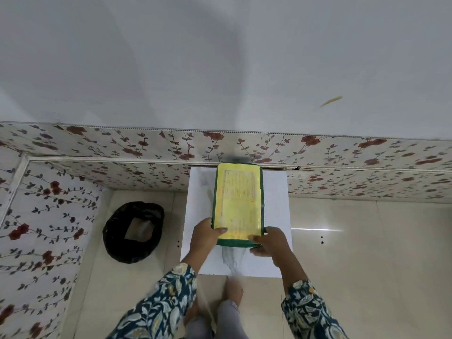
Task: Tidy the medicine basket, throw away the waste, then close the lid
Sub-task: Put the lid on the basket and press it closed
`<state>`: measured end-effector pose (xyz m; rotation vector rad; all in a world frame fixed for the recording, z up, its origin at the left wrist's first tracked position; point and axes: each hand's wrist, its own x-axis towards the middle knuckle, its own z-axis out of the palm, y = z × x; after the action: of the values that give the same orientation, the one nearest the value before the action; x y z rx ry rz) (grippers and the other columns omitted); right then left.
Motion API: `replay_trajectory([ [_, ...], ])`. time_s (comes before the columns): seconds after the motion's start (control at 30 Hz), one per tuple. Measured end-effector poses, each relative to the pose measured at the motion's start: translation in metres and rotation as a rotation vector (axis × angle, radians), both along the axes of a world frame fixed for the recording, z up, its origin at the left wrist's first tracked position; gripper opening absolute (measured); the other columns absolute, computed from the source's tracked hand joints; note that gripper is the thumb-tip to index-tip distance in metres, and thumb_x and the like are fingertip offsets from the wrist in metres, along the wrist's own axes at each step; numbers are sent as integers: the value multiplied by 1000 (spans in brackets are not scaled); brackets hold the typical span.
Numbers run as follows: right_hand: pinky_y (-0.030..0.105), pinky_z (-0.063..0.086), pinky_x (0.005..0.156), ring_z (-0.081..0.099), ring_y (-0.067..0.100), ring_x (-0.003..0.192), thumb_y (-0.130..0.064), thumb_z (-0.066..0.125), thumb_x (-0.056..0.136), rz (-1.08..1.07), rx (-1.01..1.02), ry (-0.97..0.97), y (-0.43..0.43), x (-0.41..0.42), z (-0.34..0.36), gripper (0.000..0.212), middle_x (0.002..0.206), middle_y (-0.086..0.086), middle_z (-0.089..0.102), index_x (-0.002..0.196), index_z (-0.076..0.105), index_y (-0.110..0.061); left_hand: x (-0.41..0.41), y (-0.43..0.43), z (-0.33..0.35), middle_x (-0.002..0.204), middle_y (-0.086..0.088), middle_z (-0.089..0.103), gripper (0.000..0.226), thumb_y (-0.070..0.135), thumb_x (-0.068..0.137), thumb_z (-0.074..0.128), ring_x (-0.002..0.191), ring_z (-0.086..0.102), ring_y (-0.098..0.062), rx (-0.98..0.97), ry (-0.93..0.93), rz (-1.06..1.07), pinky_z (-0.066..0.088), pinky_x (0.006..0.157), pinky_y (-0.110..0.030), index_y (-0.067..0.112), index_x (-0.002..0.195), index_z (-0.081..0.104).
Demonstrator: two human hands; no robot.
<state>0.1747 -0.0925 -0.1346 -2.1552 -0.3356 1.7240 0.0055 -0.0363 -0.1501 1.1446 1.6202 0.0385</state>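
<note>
A green basket with a yellow lid [237, 204] stands on a small white table [276, 192] against the wall. The lid lies flat on top, so the contents are hidden. My left hand [205, 234] grips the basket's near left corner, thumb on the lid. My right hand [271, 242] grips the near right corner, fingers under the rim and thumb on top. A black bin bag [132, 231] sits open on the floor to the left, with a pale scrap inside.
Floral wall panels run behind the table and along the left side. Beige floor tiles spread to the right. My feet [233, 289] are just below the table's near edge.
</note>
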Motion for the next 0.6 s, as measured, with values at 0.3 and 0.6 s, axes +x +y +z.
replay_trajectory([
  [0.3, 22, 59, 50, 65, 25, 60, 1, 72, 74, -163, 120, -18, 11, 5, -10, 37, 90, 21, 65, 109, 60, 8, 11, 14, 4, 108, -19, 70, 31, 18, 85, 65, 96, 64, -34, 123, 68, -25, 46, 72, -29, 1, 110, 65],
  [0.6, 30, 51, 71, 59, 26, 88, -25, 70, 80, 15, 118, -172, 9, -1, 8, 65, 123, 23, 59, 131, 42, 6, 5, 15, 32, 126, -13, 53, 44, 29, 89, 59, 112, 54, -29, 78, 28, -117, 45, 94, -36, 5, 124, 46],
])
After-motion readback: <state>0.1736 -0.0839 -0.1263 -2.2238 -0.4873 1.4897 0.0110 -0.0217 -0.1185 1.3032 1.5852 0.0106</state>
